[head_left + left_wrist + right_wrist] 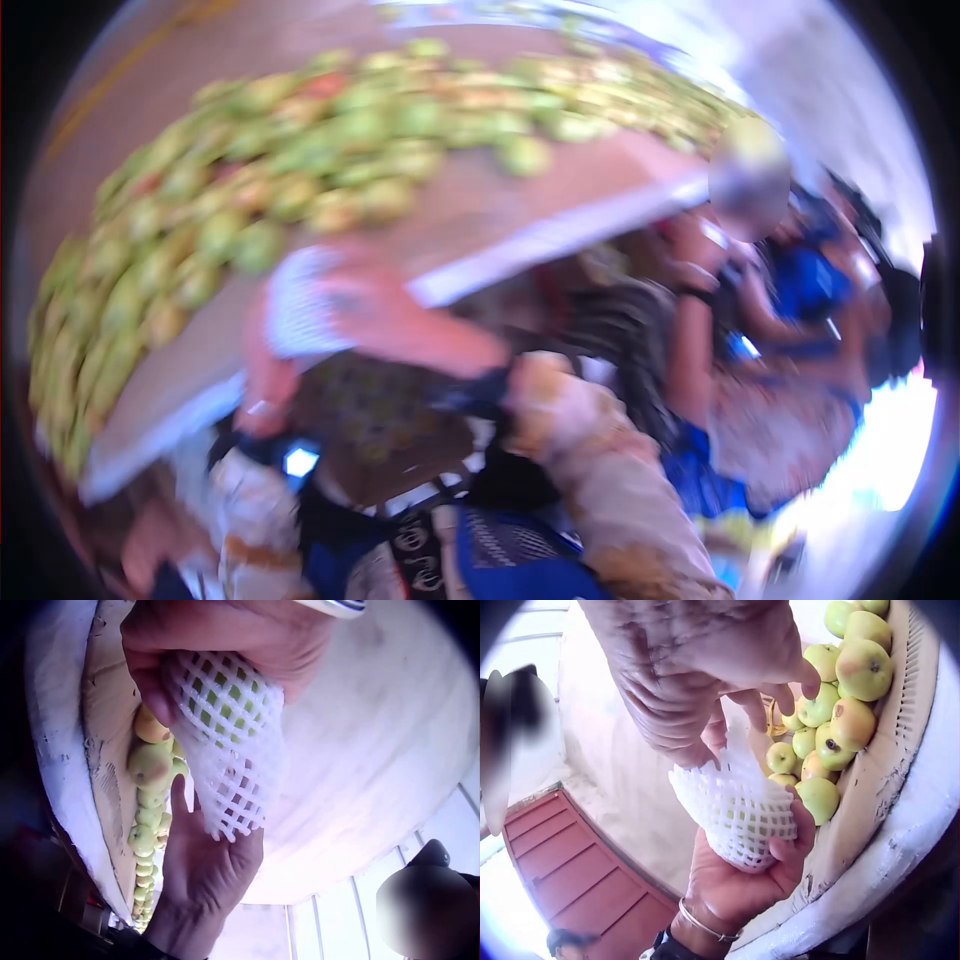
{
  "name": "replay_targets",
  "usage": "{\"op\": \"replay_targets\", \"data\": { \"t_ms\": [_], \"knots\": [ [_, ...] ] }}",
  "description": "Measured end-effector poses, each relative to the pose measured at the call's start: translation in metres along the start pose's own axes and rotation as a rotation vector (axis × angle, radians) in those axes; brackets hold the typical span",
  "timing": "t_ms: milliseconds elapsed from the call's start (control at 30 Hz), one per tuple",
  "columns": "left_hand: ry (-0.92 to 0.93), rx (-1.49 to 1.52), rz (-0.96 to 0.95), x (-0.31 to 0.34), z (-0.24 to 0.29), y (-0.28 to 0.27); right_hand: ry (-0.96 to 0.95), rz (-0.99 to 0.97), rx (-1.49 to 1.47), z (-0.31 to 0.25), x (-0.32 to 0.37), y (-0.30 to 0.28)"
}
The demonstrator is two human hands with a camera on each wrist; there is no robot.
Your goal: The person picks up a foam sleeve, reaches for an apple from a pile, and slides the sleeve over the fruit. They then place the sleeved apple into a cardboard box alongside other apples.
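A green apple sits inside a white foam net sleeve. My left hand holds the apple from below, palm up, fingers and thumb curled round the net. Over the loose end of the net is my right hand, its fingers spread and slightly bent, fingertips right at the net's edge. In the left wrist view the net partly hides the right hand's fingers. The head view is blurred, with both hands at the near edge of a padded table.
A long heap of green and reddish apples covers the table beyond my hands. White padding runs along its edge. To the right, another person stands at the same edge. Below my hands is a dark container.
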State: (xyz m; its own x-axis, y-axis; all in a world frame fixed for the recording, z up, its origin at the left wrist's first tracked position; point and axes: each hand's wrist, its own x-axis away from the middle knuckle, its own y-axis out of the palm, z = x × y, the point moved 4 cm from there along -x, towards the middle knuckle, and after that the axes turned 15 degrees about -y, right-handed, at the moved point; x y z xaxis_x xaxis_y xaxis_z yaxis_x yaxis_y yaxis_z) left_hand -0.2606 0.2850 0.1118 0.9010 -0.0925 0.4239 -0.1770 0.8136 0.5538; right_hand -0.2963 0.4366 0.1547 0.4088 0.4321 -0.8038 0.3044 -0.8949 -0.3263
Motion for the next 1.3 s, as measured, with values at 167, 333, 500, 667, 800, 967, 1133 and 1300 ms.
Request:
{"op": "replay_targets", "data": {
  "t_ms": [167, 333, 500, 667, 800, 967, 1133, 1300],
  "knots": [
    [-0.093, 0.221, -0.087, -0.028, -0.011, -0.025, 0.078, 0.179, 0.076, -0.010, -0.011, -0.007],
    [-0.104, 0.245, -0.085, -0.016, -0.011, -0.013, 0.109, 0.148, 0.011, -0.008, -0.014, -0.002],
    [-0.067, 0.206, -0.033, -0.023, -0.014, -0.045, 0.121, 0.104, -0.080, -0.003, -0.018, 0.014],
    [0.039, 0.066, 0.094, -0.032, -0.018, -0.072, 0.080, 0.070, 0.005, -0.002, -0.023, 0.019],
    [0.057, 0.054, 0.220, -0.029, -0.022, -0.081, 0.109, 0.061, 0.007, -0.003, -0.024, 0.025],
    [0.059, 0.071, 0.255, -0.020, -0.023, -0.061, 0.139, 0.034, -0.016, 0.004, -0.019, 0.032],
    [0.102, 0.029, 0.287, -0.022, -0.027, -0.064, 0.182, -0.005, -0.020, 0.002, -0.019, 0.027],
    [0.045, 0.243, 0.054, -0.024, -0.009, -0.030, 0.253, -0.133, 0.018, -0.001, -0.018, 0.023]
  ]
}}
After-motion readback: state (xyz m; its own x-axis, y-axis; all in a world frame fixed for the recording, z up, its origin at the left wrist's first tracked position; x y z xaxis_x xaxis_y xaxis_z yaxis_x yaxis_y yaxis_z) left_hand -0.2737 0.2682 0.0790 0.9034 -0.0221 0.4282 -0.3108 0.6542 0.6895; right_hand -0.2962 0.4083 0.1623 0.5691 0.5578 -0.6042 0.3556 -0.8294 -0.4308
